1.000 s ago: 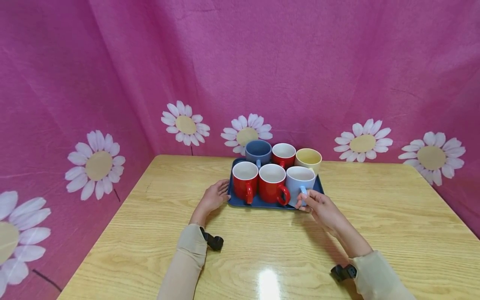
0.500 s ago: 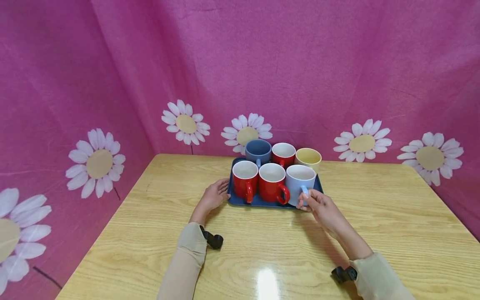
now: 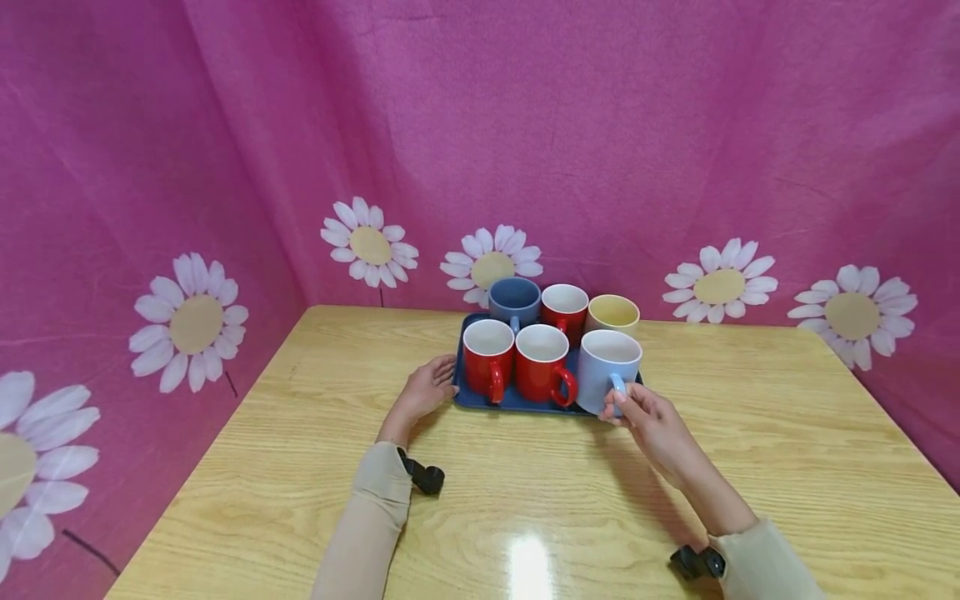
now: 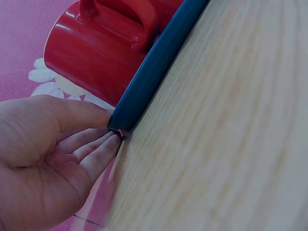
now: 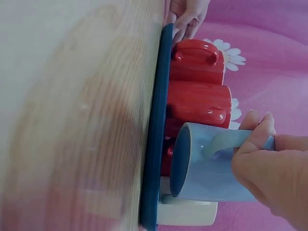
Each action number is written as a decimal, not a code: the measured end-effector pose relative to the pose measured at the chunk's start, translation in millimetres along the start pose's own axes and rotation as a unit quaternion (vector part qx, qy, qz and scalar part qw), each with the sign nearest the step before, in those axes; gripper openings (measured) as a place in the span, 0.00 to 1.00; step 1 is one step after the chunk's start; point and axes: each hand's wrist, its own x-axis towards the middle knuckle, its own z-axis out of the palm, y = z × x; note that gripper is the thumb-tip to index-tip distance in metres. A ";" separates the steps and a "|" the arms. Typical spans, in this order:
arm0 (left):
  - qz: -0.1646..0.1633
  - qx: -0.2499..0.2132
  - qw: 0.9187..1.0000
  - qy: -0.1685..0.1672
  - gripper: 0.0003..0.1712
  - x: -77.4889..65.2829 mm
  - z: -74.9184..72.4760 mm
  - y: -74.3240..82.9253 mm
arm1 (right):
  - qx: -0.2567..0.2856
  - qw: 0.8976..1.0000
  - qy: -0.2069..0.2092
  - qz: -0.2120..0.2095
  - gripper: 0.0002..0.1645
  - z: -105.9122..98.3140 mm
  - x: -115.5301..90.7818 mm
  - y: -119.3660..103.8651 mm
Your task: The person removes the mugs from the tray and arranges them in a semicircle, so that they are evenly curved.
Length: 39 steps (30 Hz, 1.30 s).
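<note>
My right hand [image 3: 654, 425] pinches the handle of a light blue mug [image 3: 604, 372] with a white inside. In the right wrist view this mug [image 5: 211, 168] is held upright with a small gap between its base and the blue tray [image 5: 152, 183]. At the left end of the tray [image 3: 472, 397], my left hand [image 3: 426, 390] grips the edge. The left wrist view has the thumb against the rim and the fingertips at its underside. Two red mugs, a left one [image 3: 486, 371] and a middle one [image 3: 538, 375], stand in the tray's front row.
Behind them on the tray stand a dark blue mug [image 3: 514, 298], a smaller red mug [image 3: 566, 310] and a yellow mug [image 3: 613, 313]. The wooden table [image 3: 480, 492] ends at a pink curtain [image 3: 570, 150] with white daisies.
The light blue mug has risen from the tray and shifted slightly right with my right hand. My left hand stays at the tray's edge, and the other mugs keep their places.
</note>
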 end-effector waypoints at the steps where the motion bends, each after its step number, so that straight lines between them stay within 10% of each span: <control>1: 0.000 -0.001 1.000 0.000 0.35 0.1 0.1 -0.2 | -0.002 1.000 0.001 0.002 0.14 -0.2 -1.8 -0.1; 39: 0.012 -0.011 1.000 -0.013 0.35 -0.7 -1.3 -0.7 | -0.017 0.999 -0.024 0.024 0.18 8.9 -55.4 3.3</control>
